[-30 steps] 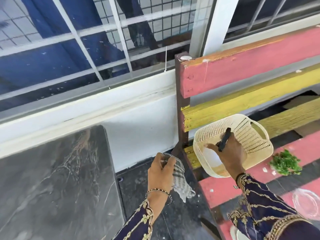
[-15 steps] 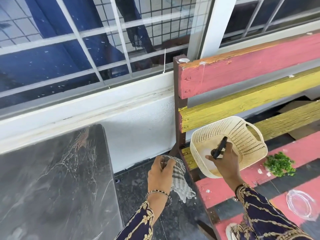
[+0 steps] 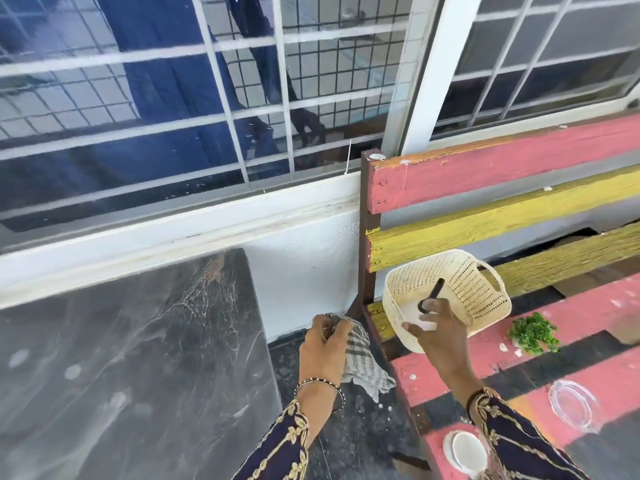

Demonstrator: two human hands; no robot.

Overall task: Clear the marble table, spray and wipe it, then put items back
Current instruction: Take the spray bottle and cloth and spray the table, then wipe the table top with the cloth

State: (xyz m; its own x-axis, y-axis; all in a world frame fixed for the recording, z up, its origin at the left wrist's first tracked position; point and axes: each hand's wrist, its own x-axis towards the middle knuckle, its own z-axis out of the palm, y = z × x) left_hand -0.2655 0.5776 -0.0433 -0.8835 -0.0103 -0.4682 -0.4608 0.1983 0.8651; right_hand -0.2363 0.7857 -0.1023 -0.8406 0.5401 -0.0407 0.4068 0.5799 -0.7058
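Basket first: in the head view, you are reaching your right hand (image 3: 438, 336) over the near rim of the cream perforated plastic basket (image 3: 446, 299), which is sitting on the seat of the pink, yellow and black slatted wooden bench (image 3: 502, 178). That hand is pinching a slim black pen-like object (image 3: 431, 299) between thumb and fingers, its far end pointing into the basket; whether the palm is also touching the rim, I cannot tell. Your left hand (image 3: 323, 344) is clenched around the grey checked cloth (image 3: 363, 365), which is hanging over the floor gap between bench and desk.

The dark grey marble desk (image 3: 131, 358) is lying to the left, bare in the part shown and carrying pale smears, so by my judgement you are starting the put-back stage. To do it well, drop the black object inside the basket and take the basket by its side handle or with a full wrap on the rim, since thin perforated walls are likely bending under a pinch. Keep it level so the pale item on its floor is not sliding out. Mind the bench's upright post just beside your left hand as you are swinging across.

The small green leafy sprig (image 3: 533, 332), the clear round lid (image 3: 573, 405) and the white round cap (image 3: 465, 452) are waiting on the slats, well apart from each other.
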